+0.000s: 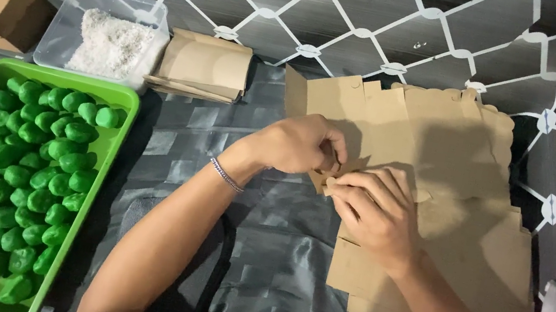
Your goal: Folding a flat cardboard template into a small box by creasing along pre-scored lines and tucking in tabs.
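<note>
Two hands, left hand (299, 144), right hand (373, 212), pinching one cardboard blank (340, 171)

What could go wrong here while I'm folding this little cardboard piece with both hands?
1. The left hand and right hand pinch the small cardboard piece by thin flaps; hard pressing could tear or miscrease it.
2. The loose flat cardboard sheets under the right forearm could slide or crumple.
3. The left elbow is close to the green tray heaped with green pieces; a backward swing might bump it.
</note>
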